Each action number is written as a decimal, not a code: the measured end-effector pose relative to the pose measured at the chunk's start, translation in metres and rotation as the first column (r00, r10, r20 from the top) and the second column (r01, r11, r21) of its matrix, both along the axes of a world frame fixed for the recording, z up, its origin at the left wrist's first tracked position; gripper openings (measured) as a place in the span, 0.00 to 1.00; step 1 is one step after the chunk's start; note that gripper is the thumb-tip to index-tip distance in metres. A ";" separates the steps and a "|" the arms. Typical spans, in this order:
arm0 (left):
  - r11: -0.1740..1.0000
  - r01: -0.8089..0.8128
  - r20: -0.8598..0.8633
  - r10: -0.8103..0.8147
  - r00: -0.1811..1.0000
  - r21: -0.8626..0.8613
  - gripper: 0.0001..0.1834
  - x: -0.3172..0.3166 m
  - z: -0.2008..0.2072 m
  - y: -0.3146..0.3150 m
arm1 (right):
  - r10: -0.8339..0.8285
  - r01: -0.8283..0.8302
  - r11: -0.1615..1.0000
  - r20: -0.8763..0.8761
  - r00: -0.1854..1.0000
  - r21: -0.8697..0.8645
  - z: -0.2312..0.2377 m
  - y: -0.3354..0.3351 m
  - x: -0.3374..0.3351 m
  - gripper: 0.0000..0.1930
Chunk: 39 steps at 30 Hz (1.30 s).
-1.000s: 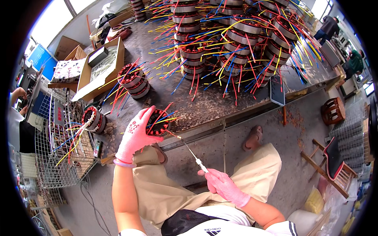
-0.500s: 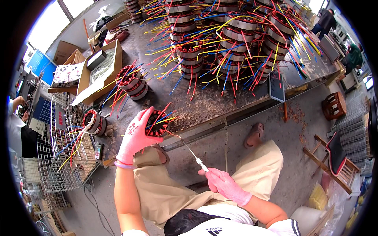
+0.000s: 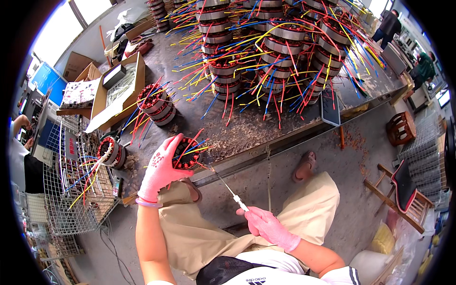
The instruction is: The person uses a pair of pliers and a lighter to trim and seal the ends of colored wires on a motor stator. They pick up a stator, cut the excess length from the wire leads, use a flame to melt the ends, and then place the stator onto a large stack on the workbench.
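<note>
My left hand [image 3: 160, 168], in a pink glove, grips a ring-shaped motor stator [image 3: 182, 164] at the front edge of the workbench. The stator's open end faces me, with red, blue and yellow leads sticking out. In my pink-gloved right hand [image 3: 270, 229] is a thin tool with a white handle [image 3: 240, 202] and a slim metal shaft [image 3: 222, 180]. The shaft points up and left toward the stator's rim, where a fine reddish strand seems to meet its tip; whether it is hooked I cannot tell. My right fingers are closed around the handle.
Tall stacks of wired stators [image 3: 223, 76] fill the back of the workbench [image 3: 256, 124]. Two stacked stators [image 3: 159, 105] and another stator [image 3: 111, 153] with white lacing stand to the left. A cardboard box [image 3: 118, 90], wire basket [image 3: 71, 190], phone-like slab [image 3: 330, 108] and wooden chair [image 3: 399, 199] surround me.
The whole view has shifted slightly. Both hands keep nearly the same pose, the left on the stator and the right on the white-handled tool.
</note>
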<state>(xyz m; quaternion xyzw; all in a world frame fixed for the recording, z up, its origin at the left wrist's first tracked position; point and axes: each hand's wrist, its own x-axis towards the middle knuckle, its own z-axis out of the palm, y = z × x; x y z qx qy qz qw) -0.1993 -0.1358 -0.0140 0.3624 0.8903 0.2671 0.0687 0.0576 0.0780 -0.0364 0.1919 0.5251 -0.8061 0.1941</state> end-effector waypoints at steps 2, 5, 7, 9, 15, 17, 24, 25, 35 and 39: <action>1.000 0.003 -0.002 -0.003 1.000 0.006 0.55 0.000 0.000 0.000 | 0.013 -0.013 1.000 0.010 1.000 0.013 -0.003 0.000 0.000 0.17; 1.000 -0.003 0.004 0.003 1.000 0.013 0.55 0.001 0.001 0.002 | 0.022 -0.022 1.000 0.031 0.999 -0.002 -0.005 0.000 0.000 0.17; 1.000 -0.008 -0.004 0.008 1.000 0.008 0.55 0.002 0.000 0.001 | -0.003 0.004 0.999 0.020 1.000 -0.045 -0.003 -0.002 0.000 0.17; 1.000 -0.007 -0.005 0.007 1.000 0.016 0.55 0.003 0.000 0.001 | 0.005 -0.005 1.000 0.026 1.000 -0.012 0.001 -0.002 -0.001 0.17; 1.000 -0.003 -0.006 0.003 1.000 0.011 0.55 0.002 0.000 0.002 | 0.003 -0.003 1.000 0.006 1.000 0.001 -0.001 0.000 0.001 0.17; 1.000 -0.003 -0.006 0.003 1.000 0.010 0.55 0.002 0.000 0.002 | 0.003 -0.003 1.000 0.010 1.000 0.001 -0.003 -0.001 0.001 0.17; 1.000 0.005 -0.032 -0.005 0.999 0.018 0.56 0.001 -0.003 0.001 | -0.028 0.029 0.997 0.006 1.000 -0.067 -0.004 -0.002 0.000 0.16; 1.000 0.008 -0.039 -0.007 0.999 0.014 0.56 0.001 -0.003 0.001 | -0.034 0.034 0.996 0.001 0.999 -0.084 -0.004 -0.002 0.000 0.16; 1.000 -0.006 -0.006 0.006 1.000 0.016 0.56 0.003 0.001 0.003 | -0.001 0.001 1.000 0.002 1.000 -0.031 -0.003 -0.001 0.000 0.16; 1.000 -0.005 -0.009 0.005 1.000 0.006 0.55 0.002 0.001 0.002 | -0.017 0.017 1.000 0.016 1.000 -0.018 0.000 -0.002 -0.001 0.17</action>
